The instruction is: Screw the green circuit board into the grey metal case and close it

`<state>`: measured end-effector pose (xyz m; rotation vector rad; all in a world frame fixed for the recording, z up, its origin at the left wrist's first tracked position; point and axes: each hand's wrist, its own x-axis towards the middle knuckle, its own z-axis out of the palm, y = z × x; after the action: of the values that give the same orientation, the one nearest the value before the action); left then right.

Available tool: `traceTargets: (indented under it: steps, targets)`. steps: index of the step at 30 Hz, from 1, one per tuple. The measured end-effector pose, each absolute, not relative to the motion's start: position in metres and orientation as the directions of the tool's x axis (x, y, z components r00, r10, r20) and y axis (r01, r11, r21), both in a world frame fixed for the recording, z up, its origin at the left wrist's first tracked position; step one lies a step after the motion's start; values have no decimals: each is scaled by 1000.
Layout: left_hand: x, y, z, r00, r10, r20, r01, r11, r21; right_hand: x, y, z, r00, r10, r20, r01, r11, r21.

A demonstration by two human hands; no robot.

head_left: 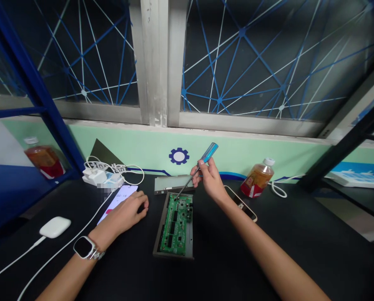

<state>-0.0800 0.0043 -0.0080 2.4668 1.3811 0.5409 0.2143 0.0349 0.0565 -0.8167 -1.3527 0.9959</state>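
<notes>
My right hand (209,177) grips a screwdriver (211,151) with a translucent blue handle, fingers around its lower handle and shaft. The shaft slants down to the left, and its tip is at the upper end of a green circuit board (176,234). I cannot tell whether the tip sits in a screw. The board lies in a grey metal housing (189,244) on the black table. My left hand (124,213) rests left of the board, holding nothing, thumb apart from loosely bent fingers. It partly covers a lit phone (126,193) showing a timer.
Behind the board lies a flat grey metal cover (171,184). A second phone (245,207) and a drink bottle (257,177) are on the right. On the left are a power strip (102,177) with white cables and a white rounded device (55,227). Windows rise behind the table (218,267).
</notes>
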Motion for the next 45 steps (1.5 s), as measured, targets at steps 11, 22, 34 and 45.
traceTargets:
  steps: [11, 22, 34, 45]
  targets:
    - [-16, 38, 10, 314, 903, 292, 210, -366, 907, 216, 37, 58, 65, 891, 450, -139, 455, -880]
    - [-5, 22, -13, 182, 962, 204, -30, -202, 979, 218, 35, 63, 139, 867, 478, -187, 497, -847]
    - [1, 16, -9, 140, 980, 139, -78, -129, 989, 217, 34, 60, 89, 874, 477, -200, 485, -851]
    - [4, 14, -12, 120, 988, 101, -161, -81, 984, 221, 30, 69, -81, 862, 501, -223, 474, -852]
